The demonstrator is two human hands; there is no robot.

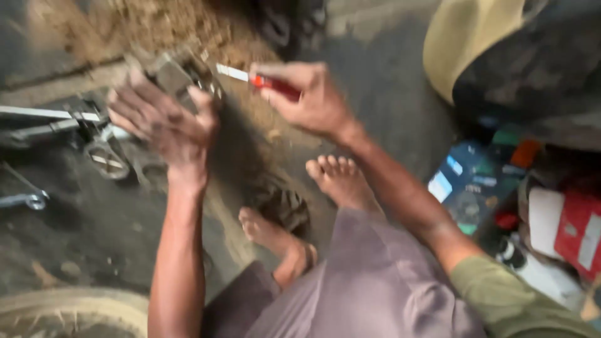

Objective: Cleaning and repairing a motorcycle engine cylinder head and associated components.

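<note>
— Nearest us, our bare feet (pixel 338 178) rest on the dirty floor (pixel 75 238), knees drawn up.

— Beyond them, our left hand (pixel 164 122) spreads wide against a grey metal part (pixel 175 75) (blurred); our right hand (pixel 313 97) grips a red-handled screwdriver (pixel 260 80), tip pointing at that part.

The screwdriver (pixel 260 80) has a bright red handle and a pale, silvery shaft. The metal part (pixel 178 78) behind it is dull grey. The wrench (pixel 25 200) on the ground is shiny silver. The ground (pixel 75 231) is dark grey, almost black, with a sandy brown patch further up. The trousers (pixel 375 281) are a muted greyish purple, and the sleeve (pixel 507 300) is olive green. The boxes (pixel 476 181) are blue and teal with white patches; another box (pixel 579 228) is red and white.
</note>
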